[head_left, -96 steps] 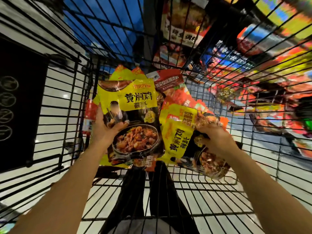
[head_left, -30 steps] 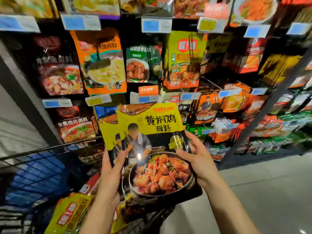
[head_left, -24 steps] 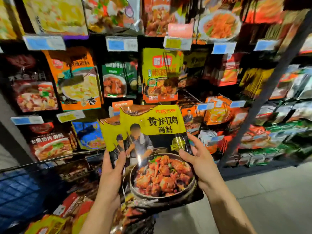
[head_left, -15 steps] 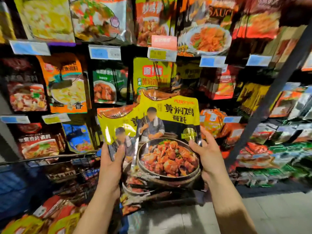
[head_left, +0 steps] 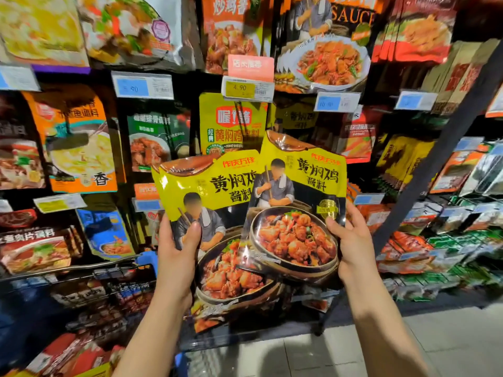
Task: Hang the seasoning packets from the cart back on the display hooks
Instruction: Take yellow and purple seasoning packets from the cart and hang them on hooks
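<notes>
Yellow seasoning packets, below the price tag: our left hand grips one, right hand another.

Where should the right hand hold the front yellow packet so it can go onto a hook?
Probably where the right hand already grips it: the right edge of the front yellow packet, at mid-height, thumb on the face. The flat pouch stands upright, so a side pinch leaves its top edge clear for a hook. The left hand holds the rear packet.

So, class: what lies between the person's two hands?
Head view: two overlapping yellow seasoning packets, the left hand gripping one, the right hand the other.
</notes>
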Motion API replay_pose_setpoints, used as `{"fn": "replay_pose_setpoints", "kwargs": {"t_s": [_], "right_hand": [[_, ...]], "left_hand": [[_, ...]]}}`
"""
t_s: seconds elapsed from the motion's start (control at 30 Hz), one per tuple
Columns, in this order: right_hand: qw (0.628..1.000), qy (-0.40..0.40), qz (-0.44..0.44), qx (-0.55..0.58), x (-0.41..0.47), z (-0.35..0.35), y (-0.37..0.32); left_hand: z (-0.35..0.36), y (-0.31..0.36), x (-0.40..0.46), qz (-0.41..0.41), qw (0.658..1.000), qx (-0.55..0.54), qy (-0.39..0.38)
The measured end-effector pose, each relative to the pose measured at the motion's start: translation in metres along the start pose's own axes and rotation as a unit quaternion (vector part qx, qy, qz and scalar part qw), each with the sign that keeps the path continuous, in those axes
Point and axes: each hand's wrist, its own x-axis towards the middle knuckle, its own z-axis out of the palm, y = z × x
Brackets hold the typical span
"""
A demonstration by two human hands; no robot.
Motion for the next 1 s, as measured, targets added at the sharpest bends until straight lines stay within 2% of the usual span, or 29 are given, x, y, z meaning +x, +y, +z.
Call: {"fn": "replay_pose_setpoints", "kwargs": {"t_s": [0.27,0.43,0.63,0.8,1.0], "right_hand": [[0.996,0.071,-0.052,-0.009,0.047,0.008,0.004],[0.994,0.077,-0.071,-0.013,0.067,0.001,0.011],[0.988,0.033,-0.152,-0.012,0.111,-0.009,0.022],[0.98,-0.005,-0.198,-0.002,0.133,-0.002,0.014],[0.981,-0.007,-0.191,0.016,0.146,0.013,-0.005]], "left_hand": [[0.036,-0.026,0.051,-0.009,1.0,0.017,-0.018],[0.06,-0.056,0.072,0.016,0.999,-0.005,-0.039],[0.088,-0.097,0.091,0.099,0.995,-0.017,-0.02],[0.1,-0.103,0.094,0.141,0.989,-0.054,-0.008],[0.105,-0.089,0.103,0.153,0.987,-0.048,0.011]]}}
